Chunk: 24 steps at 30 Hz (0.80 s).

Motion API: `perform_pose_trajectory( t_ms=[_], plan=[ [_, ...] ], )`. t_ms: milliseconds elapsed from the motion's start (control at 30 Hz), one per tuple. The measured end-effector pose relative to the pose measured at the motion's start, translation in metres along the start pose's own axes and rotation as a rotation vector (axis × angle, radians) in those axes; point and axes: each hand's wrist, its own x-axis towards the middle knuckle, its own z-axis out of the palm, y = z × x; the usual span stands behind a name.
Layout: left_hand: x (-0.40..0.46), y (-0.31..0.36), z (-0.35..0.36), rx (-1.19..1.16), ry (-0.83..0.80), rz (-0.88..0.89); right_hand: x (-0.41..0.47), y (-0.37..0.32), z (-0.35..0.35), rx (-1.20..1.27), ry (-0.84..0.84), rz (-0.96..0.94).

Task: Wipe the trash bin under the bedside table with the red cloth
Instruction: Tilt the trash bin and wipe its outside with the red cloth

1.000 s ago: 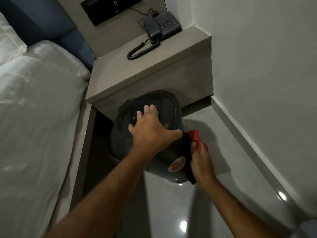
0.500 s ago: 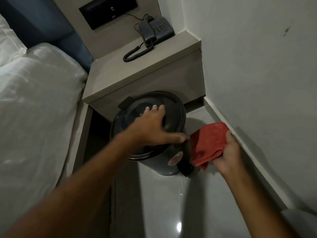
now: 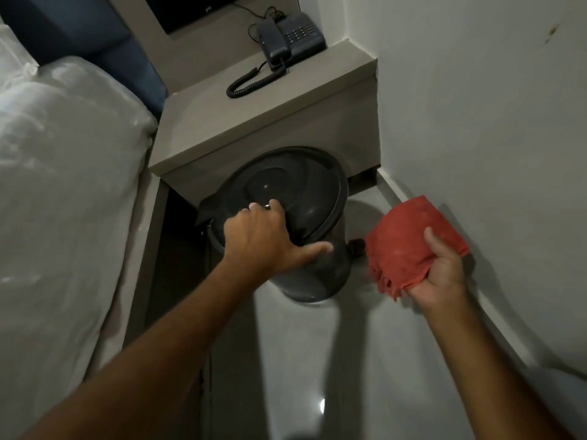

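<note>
Fingers [image 3: 254,207] of the left hand [image 3: 263,239] curl over the lid of the dark trash bin [image 3: 305,185] at frame centre, thumb on its side. Just right, not touching the bin, the right hand [image 3: 444,271] grips the bunched red cloth [image 3: 406,239]. Above, the tabletop [image 3: 238,122] carries a phone [image 3: 295,36].

Trash bin [image 3: 320,268] before bedside table [image 3: 254,122], bed [image 3: 63,185] left.

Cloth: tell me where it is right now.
Head view, right of centre: the cloth is gripped in the right hand, just right of the bin and apart from it, close to the wall.
</note>
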Motion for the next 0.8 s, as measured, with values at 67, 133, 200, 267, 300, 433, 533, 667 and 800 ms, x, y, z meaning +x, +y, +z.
perform_pose_trajectory(
  t_ms=[67, 133, 200, 267, 300, 433, 533, 667, 800],
  plan=[
    [0.005, -0.003, 0.003, -0.01, 0.025, 0.078, 0.001, -0.001, 0.0, 0.01, 0.027, 0.018],
    [0.005, -0.014, 0.014, -0.009, -0.038, 0.182, 0.001, -0.003, 0.0, 0.011, 0.049, 0.015],
    [0.006, -0.02, 0.023, -0.046, -0.063, 0.211, 0.0, -0.002, 0.002, 0.004, 0.058, 0.023],
    [0.009, -0.014, 0.026, -0.009, -0.033, 0.197, 0.0, 0.0, 0.002, -0.008, 0.065, 0.018],
    [0.009, -0.009, 0.023, 0.014, -0.016, 0.175, -0.002, 0.001, 0.004, -0.017, 0.071, 0.014],
    [0.011, -0.013, 0.0, -0.013, 0.034, 0.18, -0.003, 0.004, 0.003, -0.07, 0.086, 0.025],
    [0.007, -0.037, 0.005, 0.022, -0.056, 0.32, -0.001, 0.004, 0.001, -0.073, 0.099, 0.016],
    [0.003, -0.042, 0.023, 0.061, -0.111, 0.316, 0.004, 0.009, -0.003, -0.093, 0.133, 0.003],
    [0.014, -0.04, 0.005, 0.035, -0.011, 0.267, -0.001, 0.014, 0.0, -0.18, 0.15, -0.004]
  ],
)
